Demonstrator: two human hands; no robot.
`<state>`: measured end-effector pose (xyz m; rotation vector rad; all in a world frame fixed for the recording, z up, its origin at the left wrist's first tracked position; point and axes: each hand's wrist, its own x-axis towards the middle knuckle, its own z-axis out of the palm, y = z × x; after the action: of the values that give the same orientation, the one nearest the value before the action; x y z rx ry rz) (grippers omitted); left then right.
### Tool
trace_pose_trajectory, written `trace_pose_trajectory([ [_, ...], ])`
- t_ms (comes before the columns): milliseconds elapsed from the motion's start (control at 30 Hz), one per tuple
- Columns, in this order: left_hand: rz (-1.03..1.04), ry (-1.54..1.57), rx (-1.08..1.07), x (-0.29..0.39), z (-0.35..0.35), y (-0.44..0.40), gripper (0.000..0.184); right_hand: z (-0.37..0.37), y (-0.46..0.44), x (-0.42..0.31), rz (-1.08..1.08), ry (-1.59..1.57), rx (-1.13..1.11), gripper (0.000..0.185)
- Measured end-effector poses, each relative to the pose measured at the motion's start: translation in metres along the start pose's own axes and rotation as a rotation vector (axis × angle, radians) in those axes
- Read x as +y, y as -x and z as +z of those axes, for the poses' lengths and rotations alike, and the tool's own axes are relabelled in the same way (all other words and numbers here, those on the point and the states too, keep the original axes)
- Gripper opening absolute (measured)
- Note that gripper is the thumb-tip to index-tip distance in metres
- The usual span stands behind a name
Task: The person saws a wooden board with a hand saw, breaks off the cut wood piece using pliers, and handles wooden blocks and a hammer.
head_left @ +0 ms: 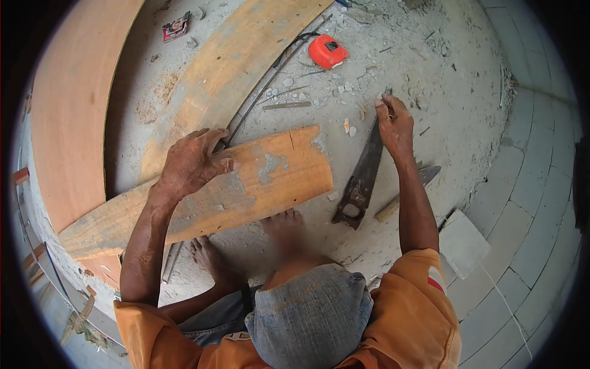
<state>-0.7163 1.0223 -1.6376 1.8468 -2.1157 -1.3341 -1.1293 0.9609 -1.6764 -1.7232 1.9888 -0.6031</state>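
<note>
A worn wooden plank (283, 166) lies at a slant across the middle, its squared end toward the right and a thin pencil-like line near that end. My left hand (193, 163) is on the plank, fingers curled at its upper edge and thumb across its face. A dark rod (258, 89) runs up from beside these fingertips. Right of the plank, a handsaw (367, 166) points away from me, its handle nearest my feet. My right hand (395, 123) is closed at the saw's far tip, with fingers and thumb pinched on it.
A red tape measure (327, 51) lies beyond the plank. Two long curved boards (74, 104) (227, 67) extend at the upper left. A small red box (176, 27), wood bits and rubble lie on the dusty floor. A pale square slab (464, 243) sits at the right, beside paving.
</note>
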Motion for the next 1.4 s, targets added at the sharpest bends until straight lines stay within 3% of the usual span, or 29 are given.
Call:
trace_pose_trajectory([
  [233, 0.057, -0.108, -0.135, -0.008, 0.012, -0.003, 0.079, -0.020, 0.068, 0.042, 0.139, 0.033, 0.007, 0.035],
  [433, 0.048, -0.079, -0.248, 0.003, 0.026, -0.020, 0.080, -0.026, 0.034, 0.036, 0.068, 0.049, 0.075, 0.035],
  [467, 0.019, -0.122, -0.269, 0.008, 0.027, -0.024, 0.073, -0.030, 0.035, 0.033, 0.101, 0.023, 0.085, 0.035],
  [600, -0.065, -0.221, -0.343, 0.020, 0.020, -0.037, 0.057, -0.047, 0.083, 0.064, 0.216, 0.123, 0.219, 0.037],
  [733, -0.110, -0.174, -0.318, 0.020, 0.019, -0.029, 0.056, -0.074, 0.158, 0.123, 0.344, 0.492, 0.362, 0.041],
  [800, -0.137, -0.171, -0.253, 0.016, 0.022, -0.026, 0.056, -0.081, 0.194, 0.149, 0.418, 0.479, 0.399, 0.049],
  [867, -0.151, -0.156, -0.240, 0.017, 0.017, -0.026, 0.055, -0.083, 0.210, 0.157, 0.578, 0.410, 0.301, 0.060],
  [967, -0.158, -0.127, -0.196, 0.012, 0.012, -0.028, 0.056, -0.065, 0.220, 0.195, 0.720, 0.157, 0.283, 0.067],
  [1067, -0.119, -0.157, -0.226, 0.007, 0.015, -0.030, 0.057, -0.055, 0.224, 0.198, 0.610, 0.253, 0.235, 0.070],
  [1167, -0.106, -0.135, -0.230, 0.003, 0.017, -0.029, 0.062, -0.047, 0.227, 0.200, 0.444, 0.206, 0.300, 0.070],
  [1233, -0.092, -0.154, -0.208, 0.004, 0.019, -0.030, 0.070, -0.048, 0.225, 0.186, 0.662, 0.066, 0.275, 0.064],
  [1267, -0.103, -0.144, -0.194, 0.003, 0.019, -0.030, 0.070, -0.049, 0.228, 0.175, 0.698, -0.150, 0.274, 0.054],
  [1400, -0.038, -0.203, -0.157, -0.004, 0.028, -0.029, 0.074, -0.053, 0.228, 0.178, 0.754, -0.128, 0.251, 0.042],
])
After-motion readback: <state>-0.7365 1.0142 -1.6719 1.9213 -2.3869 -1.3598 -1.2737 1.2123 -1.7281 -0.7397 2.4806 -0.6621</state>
